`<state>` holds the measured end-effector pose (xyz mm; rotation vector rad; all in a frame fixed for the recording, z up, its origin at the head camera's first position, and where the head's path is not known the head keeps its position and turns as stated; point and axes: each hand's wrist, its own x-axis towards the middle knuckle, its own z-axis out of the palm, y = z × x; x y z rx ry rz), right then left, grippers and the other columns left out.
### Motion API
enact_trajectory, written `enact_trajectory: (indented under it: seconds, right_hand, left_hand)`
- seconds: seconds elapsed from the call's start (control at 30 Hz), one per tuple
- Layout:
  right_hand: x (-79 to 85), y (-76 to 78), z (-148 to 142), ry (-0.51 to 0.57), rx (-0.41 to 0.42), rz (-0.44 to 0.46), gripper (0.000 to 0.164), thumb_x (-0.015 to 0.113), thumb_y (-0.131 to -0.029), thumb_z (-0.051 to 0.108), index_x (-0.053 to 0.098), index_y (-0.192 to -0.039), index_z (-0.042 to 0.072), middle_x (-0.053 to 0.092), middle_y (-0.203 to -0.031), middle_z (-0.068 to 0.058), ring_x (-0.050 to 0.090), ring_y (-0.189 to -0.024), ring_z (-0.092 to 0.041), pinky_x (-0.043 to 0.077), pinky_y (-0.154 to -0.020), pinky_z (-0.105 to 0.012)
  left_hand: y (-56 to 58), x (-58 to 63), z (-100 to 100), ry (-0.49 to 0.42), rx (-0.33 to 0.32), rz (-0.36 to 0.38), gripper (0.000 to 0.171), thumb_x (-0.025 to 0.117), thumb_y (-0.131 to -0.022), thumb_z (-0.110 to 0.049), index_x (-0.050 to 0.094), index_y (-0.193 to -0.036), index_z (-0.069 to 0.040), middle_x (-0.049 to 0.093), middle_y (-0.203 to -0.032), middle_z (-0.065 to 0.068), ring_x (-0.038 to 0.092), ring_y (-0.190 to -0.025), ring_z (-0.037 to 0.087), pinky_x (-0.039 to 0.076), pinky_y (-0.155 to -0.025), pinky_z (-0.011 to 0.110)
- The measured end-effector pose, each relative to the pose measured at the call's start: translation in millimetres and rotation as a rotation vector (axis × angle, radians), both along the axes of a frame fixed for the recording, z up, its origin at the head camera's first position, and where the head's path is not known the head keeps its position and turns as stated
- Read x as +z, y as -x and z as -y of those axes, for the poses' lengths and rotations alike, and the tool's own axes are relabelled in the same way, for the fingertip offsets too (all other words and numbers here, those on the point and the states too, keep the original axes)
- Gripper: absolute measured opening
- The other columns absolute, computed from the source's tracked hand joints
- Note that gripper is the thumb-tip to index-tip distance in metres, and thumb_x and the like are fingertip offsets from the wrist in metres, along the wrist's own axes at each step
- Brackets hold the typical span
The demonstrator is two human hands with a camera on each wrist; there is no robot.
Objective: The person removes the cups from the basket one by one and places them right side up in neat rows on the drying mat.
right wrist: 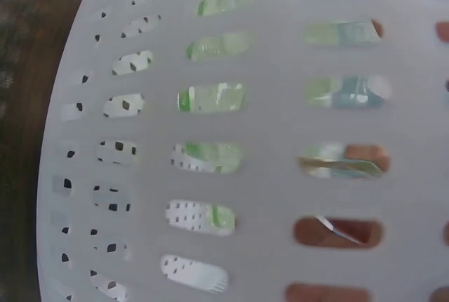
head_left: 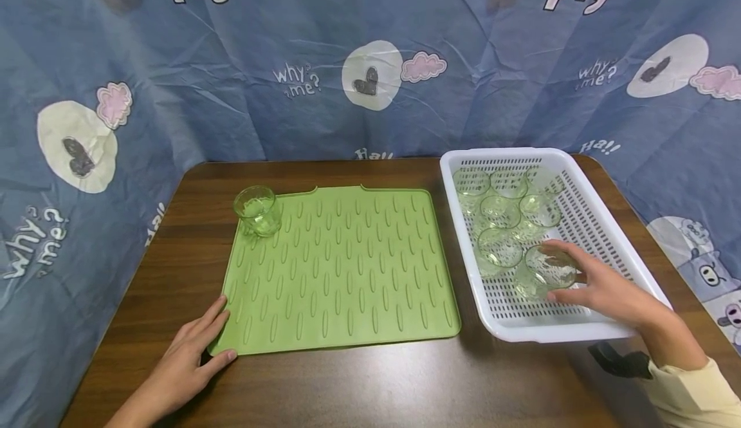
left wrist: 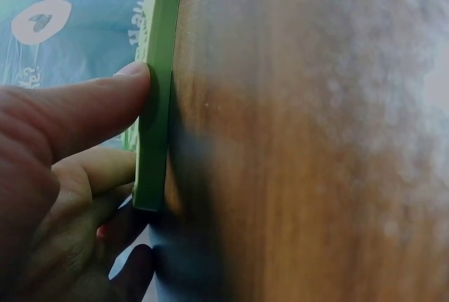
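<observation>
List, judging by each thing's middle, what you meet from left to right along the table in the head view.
Person's left hand → clear, round glass cup → green, rectangular ridged mat → white, rectangular slotted plastic basket → cream cloth sleeve.

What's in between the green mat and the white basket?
Just a thin strip of bare brown table lies between the green mat and the white basket. The head view shows it.
</observation>
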<state>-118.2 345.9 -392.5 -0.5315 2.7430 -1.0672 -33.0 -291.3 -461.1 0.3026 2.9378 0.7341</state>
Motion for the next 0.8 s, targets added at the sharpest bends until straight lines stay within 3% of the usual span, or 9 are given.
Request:
enact_trajectory:
  seconds: [0.23, 0.53, 0.8]
  right_hand:
    - [3.2, -2.3, -5.8, 0.116, -0.041, -0.040, 0.075, 0.079, -0.081, 0.003, 0.036, -0.143, 0.003, 0.049, -0.132, 0.026, 0.049, -0.114, 0.020, 0.041, -0.087, -0.002]
    - [21.7, -1.0, -5.6, 0.211, -0.076, -0.183, 0.079, 0.073, -0.079, -0.014, 0.038, -0.146, 0.005, 0.057, -0.130, 0.018, 0.054, -0.116, 0.013, 0.043, -0.088, -0.003]
    - [27.7, -1.3, -5.1, 0.170, -0.143, -0.176, 0.081, 0.074, -0.082, -0.008, 0.036, -0.150, 0.014, 0.054, -0.128, 0.024, 0.052, -0.113, 0.017, 0.042, -0.085, -0.002]
  left_hand:
    - [-2.0, 0.2, 0.1, -0.005, -0.006, -0.014, 0.072, 0.074, -0.088, -0.024, 0.044, -0.144, 0.010, 0.031, -0.160, 0.023, 0.040, -0.130, 0.044, 0.041, -0.092, 0.063]
    - [-3.4, 0.9, 1.2, -0.001, 0.001, -0.028, 0.071, 0.075, -0.088, -0.025, 0.046, -0.143, 0.010, 0.034, -0.158, 0.023, 0.042, -0.129, 0.043, 0.042, -0.091, 0.063]
    - [-3.2, 3.8, 1.2, 0.016, 0.009, -0.024, 0.072, 0.075, -0.088, -0.026, 0.046, -0.144, 0.008, 0.033, -0.159, 0.022, 0.042, -0.130, 0.042, 0.043, -0.093, 0.063]
